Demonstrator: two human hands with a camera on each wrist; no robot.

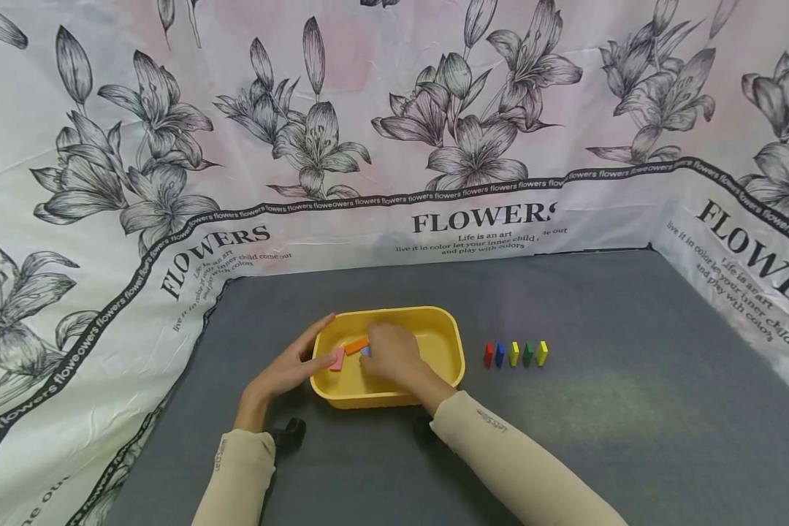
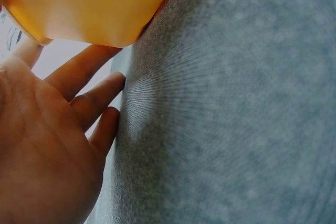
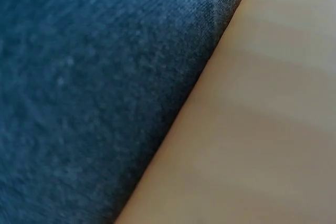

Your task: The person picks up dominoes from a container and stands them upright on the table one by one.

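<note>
A yellow plastic tray (image 1: pixel 440 354) lies on the dark grey cloth. My left hand (image 1: pixel 294 367) holds its left end, thumb over the rim and fingers outside; the left wrist view shows these fingers spread beside the tray's wall (image 2: pixel 100 11). Within the tray lie a pink block (image 1: pixel 337 359), an orange block (image 1: pixel 356 346) and a blue block (image 1: pixel 365 351). My right hand (image 1: pixel 394 353) reaches down into the tray with curled fingers right at the blue block. Its fingertips are hidden, so I cannot tell whether they pinch it.
Right of the tray, several small blocks stand upright in a row, among them a red block (image 1: pixel 489 354), a dark blue block (image 1: pixel 500 355) and a green block (image 1: pixel 529 354). White flower-printed fabric (image 1: pixel 480 219) rises behind the table and along both sides.
</note>
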